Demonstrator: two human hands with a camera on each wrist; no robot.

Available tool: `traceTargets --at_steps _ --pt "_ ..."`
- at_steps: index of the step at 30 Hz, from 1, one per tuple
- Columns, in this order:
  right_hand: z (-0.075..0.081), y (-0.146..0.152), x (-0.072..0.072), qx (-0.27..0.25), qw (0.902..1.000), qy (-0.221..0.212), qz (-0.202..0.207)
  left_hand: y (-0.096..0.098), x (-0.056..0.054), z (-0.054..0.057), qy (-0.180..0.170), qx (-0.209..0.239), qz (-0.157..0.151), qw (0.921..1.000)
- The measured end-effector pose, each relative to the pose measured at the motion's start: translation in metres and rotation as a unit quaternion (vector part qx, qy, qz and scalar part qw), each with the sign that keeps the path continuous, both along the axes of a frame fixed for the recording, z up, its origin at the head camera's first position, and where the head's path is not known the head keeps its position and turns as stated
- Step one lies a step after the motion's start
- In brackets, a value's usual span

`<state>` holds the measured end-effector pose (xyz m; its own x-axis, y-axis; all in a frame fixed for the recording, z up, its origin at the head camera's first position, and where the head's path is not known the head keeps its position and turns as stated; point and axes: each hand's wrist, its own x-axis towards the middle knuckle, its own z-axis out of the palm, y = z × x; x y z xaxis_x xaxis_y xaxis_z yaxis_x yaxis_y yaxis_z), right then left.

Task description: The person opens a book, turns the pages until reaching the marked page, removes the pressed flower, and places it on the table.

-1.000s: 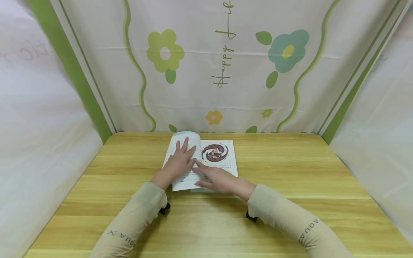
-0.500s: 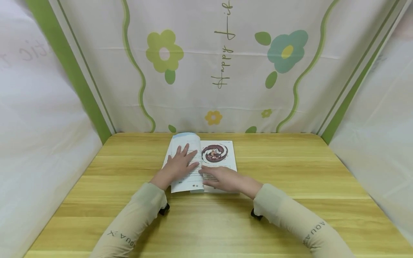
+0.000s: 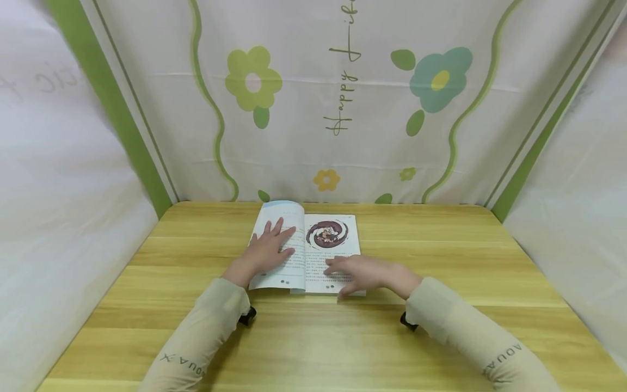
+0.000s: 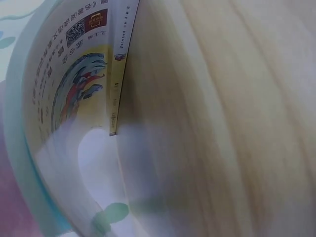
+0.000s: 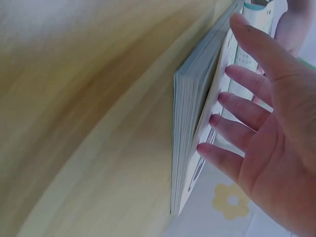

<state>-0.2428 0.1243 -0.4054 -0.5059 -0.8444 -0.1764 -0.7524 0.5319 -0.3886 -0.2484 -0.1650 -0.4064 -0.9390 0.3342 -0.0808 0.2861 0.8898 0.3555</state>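
Note:
An opened book (image 3: pixel 325 264) lies on the wooden table, its right page bearing a dark swirl picture above lines of text. My left hand (image 3: pixel 264 251) rests with spread fingers on the left page (image 3: pixel 281 215), which bows upward. Over the lower right page is my right hand (image 3: pixel 364 272), its fingers fairly straight and grasping nothing. In the right wrist view the fingertips of the right hand (image 5: pixel 266 118) are at the page surface, beside the thick stack of pages (image 5: pixel 192 113). The left wrist view shows the curved underside of the cover (image 4: pixel 74 89), with no hand visible there.
The wooden table (image 3: pixel 441 245) stretches out around the book. Behind it hangs a white curtain (image 3: pixel 372 152) printed with flowers and lettering. More pale curtain panels close off the left side (image 3: pixel 73 190) and right side (image 3: pixel 578 190).
My right hand has slid rightward from the book's middle fold across the right page, uncovering its text. The left hand stays on the left page, having shifted slightly left.

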Motion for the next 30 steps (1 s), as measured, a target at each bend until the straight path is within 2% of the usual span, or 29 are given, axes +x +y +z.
traceTargets --at_steps 6,11,18,22,27,30 --pt "0.001 0.011 -0.004 0.006 0.9998 -0.019 -0.01 0.002 0.002 0.0 -0.006 0.005 -0.017 0.9998" --pt "0.004 0.018 -0.008 -0.001 0.9992 -0.033 -0.021 0.002 0.002 0.001 0.003 0.008 -0.024 0.9997" --pt "0.006 0.02 -0.012 0.0 0.9992 -0.039 -0.011 0.003 0.001 0.003 0.012 0.004 -0.039 0.9991" --pt "0.009 0.021 -0.012 -0.007 0.9987 -0.051 -0.003 0.005 0.0 0.004 0.0 0.008 -0.049 0.9988" --pt "0.011 0.025 -0.013 -0.01 0.9962 -0.086 -0.015 0.004 0.001 0.004 -0.017 0.004 -0.058 0.9982" --pt "0.009 0.027 -0.013 -0.004 0.9955 -0.093 -0.018 0.003 0.002 0.004 -0.02 0.002 -0.061 0.998"
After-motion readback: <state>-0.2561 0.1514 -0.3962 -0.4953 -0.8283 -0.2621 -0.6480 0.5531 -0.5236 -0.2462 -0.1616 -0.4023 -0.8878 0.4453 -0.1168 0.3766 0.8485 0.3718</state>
